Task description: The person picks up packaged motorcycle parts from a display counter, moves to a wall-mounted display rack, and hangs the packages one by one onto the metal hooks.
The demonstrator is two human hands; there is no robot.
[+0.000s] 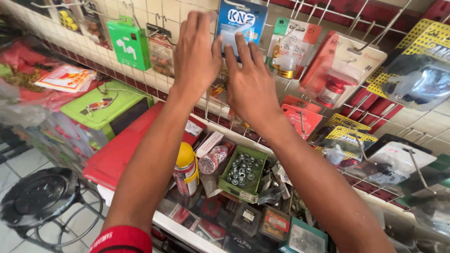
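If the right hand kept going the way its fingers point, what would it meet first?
The right hand points up at the blue packet hanging on the wire grid. Its fingertips already seem to touch it, though depth is unclear.

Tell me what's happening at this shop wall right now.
A person reaches up with both hands to a blue blister pack hanging on a wire rack. The left hand and right hand both rest on the pack, fingers spread; whether either grips it is unclear. Other packs hang around it, including a green box and a red part pack. Below, a counter holds a green tray of nuts and a yellow-capped spray can.
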